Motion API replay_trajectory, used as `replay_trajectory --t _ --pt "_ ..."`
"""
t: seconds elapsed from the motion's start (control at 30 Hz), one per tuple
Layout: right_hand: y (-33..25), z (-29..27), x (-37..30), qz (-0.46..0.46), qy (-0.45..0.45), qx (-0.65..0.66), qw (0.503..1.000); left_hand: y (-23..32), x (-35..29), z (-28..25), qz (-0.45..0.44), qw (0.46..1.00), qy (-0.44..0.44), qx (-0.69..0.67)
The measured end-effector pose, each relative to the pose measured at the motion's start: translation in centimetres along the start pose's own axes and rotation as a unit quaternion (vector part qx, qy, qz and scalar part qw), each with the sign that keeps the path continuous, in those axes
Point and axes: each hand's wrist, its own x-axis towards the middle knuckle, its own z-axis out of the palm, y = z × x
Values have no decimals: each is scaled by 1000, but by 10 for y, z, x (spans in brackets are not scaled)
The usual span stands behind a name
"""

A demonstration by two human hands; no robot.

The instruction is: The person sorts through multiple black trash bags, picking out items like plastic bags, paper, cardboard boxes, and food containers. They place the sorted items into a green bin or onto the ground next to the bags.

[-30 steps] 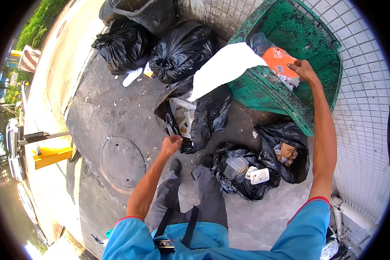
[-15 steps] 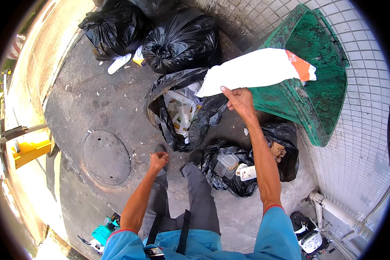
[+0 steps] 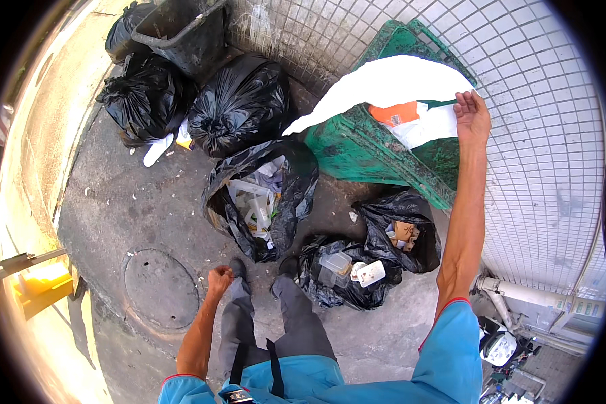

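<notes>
My right hand [image 3: 473, 120] is raised at the right, its fingers curled against the end of a long white bag [image 3: 390, 73] with an orange printed part. The bag arches over the mouth of a tipped green bin [image 3: 367, 149], its orange part folded underneath, and its tail trails left. Low over the pavement by my shoes, my left hand [image 3: 220, 277] is loosely closed, with nothing visible in it. Ahead of my feet gapes an open black trash bag [image 3: 293, 212] with clear plastic containers [image 3: 254, 202] and crumpled waste inside.
Two smaller open black bags [image 3: 421, 252] hold a brown paper piece [image 3: 404, 232] and food boxes [image 3: 370, 273]. Tied black bags [image 3: 242, 101] and a dark bin [image 3: 182, 40] stand far left. A tiled wall [image 3: 539, 121] runs along the right; a manhole cover [image 3: 161, 289] lies left.
My right hand has swung right and up, from the white bag's near left edge to its right end. The white bag now bends into an arch over the green bin. My view has shifted.
</notes>
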Motion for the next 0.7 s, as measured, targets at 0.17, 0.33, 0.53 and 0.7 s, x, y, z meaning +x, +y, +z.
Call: replay_trajectory --t 0.17,0.33,0.53,0.7 --pt "-7 -128 66 9 166 -161 973 -7 -21 12 -14 998 18 -54" --pt "23 -117 9 319 -123 -570 747 -30 -28 35 -41 999 12 12" --pt "0 -76 -65 -137 -73 -681 715 -51 26 79 -8 1000 -10 26" --pt "136 43 -273 115 -366 -381 841 -39 50 96 50 981 59 178"
